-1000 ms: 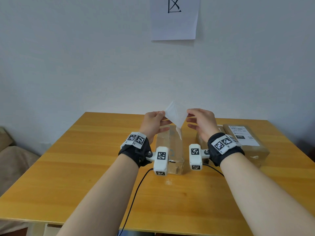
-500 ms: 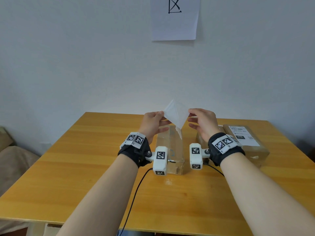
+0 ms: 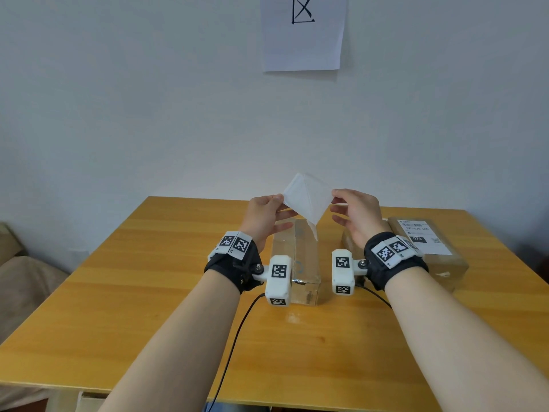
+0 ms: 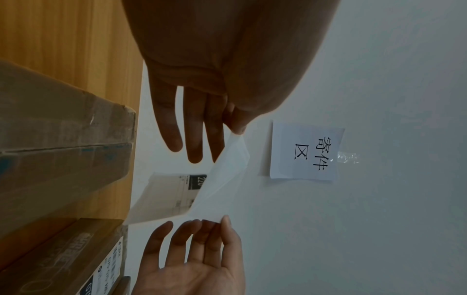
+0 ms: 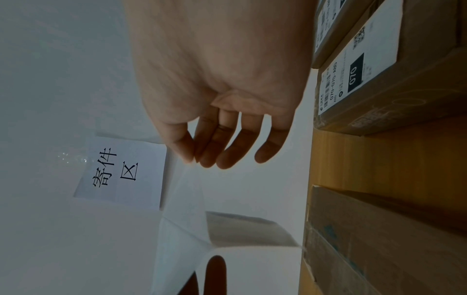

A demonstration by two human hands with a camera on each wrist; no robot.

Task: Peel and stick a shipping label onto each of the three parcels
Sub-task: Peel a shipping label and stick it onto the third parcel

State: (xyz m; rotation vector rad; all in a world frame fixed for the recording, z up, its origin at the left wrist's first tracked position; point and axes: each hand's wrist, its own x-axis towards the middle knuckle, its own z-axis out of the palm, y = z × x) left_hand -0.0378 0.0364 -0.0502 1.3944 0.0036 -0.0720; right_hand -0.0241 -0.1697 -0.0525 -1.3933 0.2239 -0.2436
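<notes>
A white label sheet (image 3: 307,200) hangs in the air above the table, partly split into two layers. My left hand (image 3: 279,200) pinches its left corner and my right hand (image 3: 334,197) pinches its right corner. In the left wrist view a plain white layer (image 4: 225,179) stretches between both pinches, and a printed layer (image 4: 171,195) marked 220 hangs below it. Under the sheet lies a tape-wrapped cardboard parcel (image 3: 297,254) with no label on top. To the right sits a parcel (image 3: 445,263) bearing a 070 label (image 5: 359,65). A third labelled parcel (image 5: 328,24) is mostly hidden behind my right hand.
The parcels rest on a wooden table (image 3: 148,292) pushed against a white wall. A paper sign (image 3: 303,31) is taped to the wall. A black cable (image 3: 234,343) runs from my left wrist over the front edge. A beige cushion (image 3: 23,281) lies left of the table.
The two layers of the sheet have spread a little wider, and my right hand has shifted slightly to the right. The parcels have not moved.
</notes>
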